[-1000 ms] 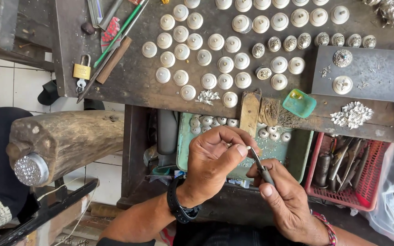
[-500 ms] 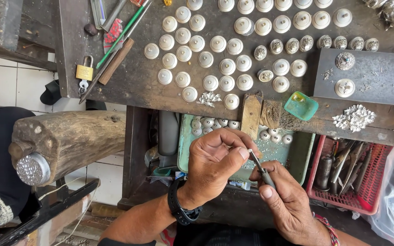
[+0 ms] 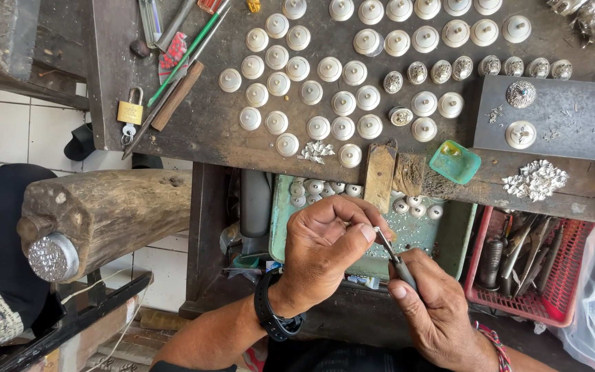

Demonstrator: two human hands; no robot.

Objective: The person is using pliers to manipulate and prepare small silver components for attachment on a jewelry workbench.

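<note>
Left hand (image 3: pixel 325 241): fingers curled, still pinching something too small to make out, over the green tray (image 3: pixel 459 234)
Right hand (image 3: pixel 439 303): still gripping a thin metal tool (image 3: pixel 395 258); tip meets the left fingertips
Change: hardly any; both hands sit where they were

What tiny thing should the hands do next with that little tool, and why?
Probably ease the thin tool a touch further into whatever the left hand pinches. The right hand holds its tip right at those fingertips; the piece itself is hidden.
</note>
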